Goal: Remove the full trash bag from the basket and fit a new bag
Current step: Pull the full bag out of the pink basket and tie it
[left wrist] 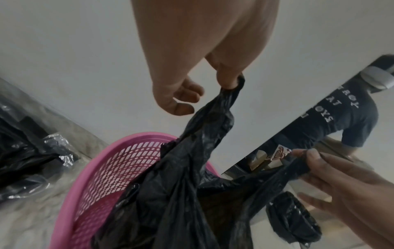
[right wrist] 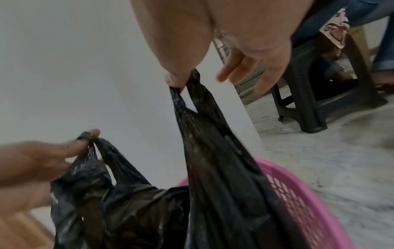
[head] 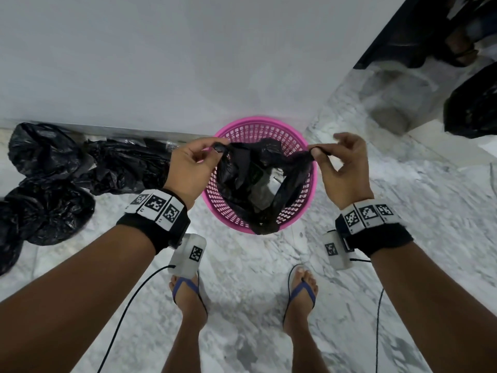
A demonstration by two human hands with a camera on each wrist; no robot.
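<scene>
head: bag (head: 252,173) stretched between hands

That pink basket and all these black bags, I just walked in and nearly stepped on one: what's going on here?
A person stands over the pink basket by the wall. The left hand and right hand each pinch a handle of a black bag, holding it open over the basket, its lower part hanging inside. More black bags lie on the floor to the left by the wall. Whether the held bag is going in or coming out, one moment cannot tell.
</scene>
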